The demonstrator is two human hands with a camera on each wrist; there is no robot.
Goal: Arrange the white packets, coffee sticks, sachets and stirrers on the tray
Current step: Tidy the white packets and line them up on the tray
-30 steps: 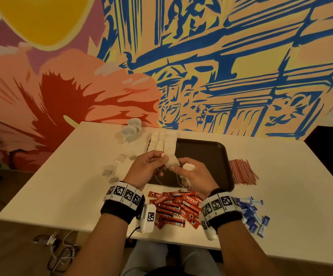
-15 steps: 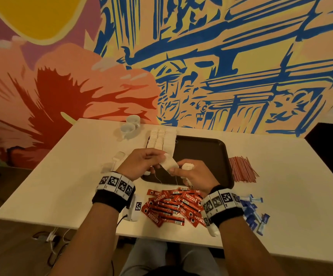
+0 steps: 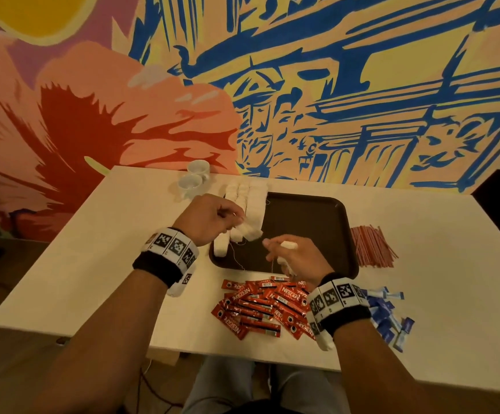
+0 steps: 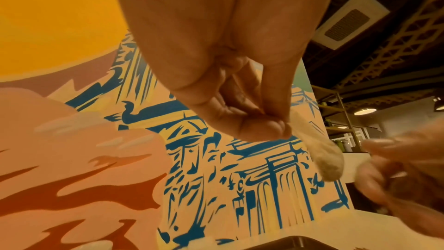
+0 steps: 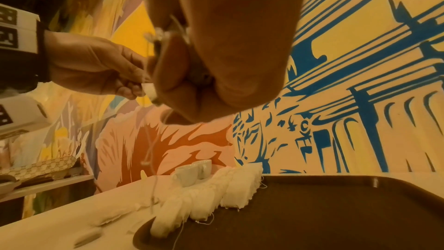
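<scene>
A dark brown tray (image 3: 308, 222) lies mid-table, with white packets (image 3: 253, 194) lined along its left edge. My left hand (image 3: 239, 223) pinches one white packet (image 3: 250, 233) over the tray's near-left part; in the left wrist view that packet (image 4: 319, 149) hangs from thumb and fingers. My right hand (image 3: 272, 245) hovers over the tray's near edge, curled round more white packets (image 3: 289, 244) with strings dangling. Red coffee sticks (image 3: 260, 309) are heaped on the table near me. Blue sachets (image 3: 389, 318) are by my right wrist, and red stirrers (image 3: 371, 246) lie right of the tray.
Two small white cups (image 3: 195, 177) stand at the back, left of the tray, near the painted wall. In the right wrist view the packet row (image 5: 216, 193) runs along the tray (image 5: 336, 212), with the cups (image 5: 192, 172) behind it. A few packets lie on the table left of the tray.
My hands have drawn apart: the left hand has carried one white packet away from the right hand, up and left toward the packet row. The right hand has stayed near the tray's front edge.
</scene>
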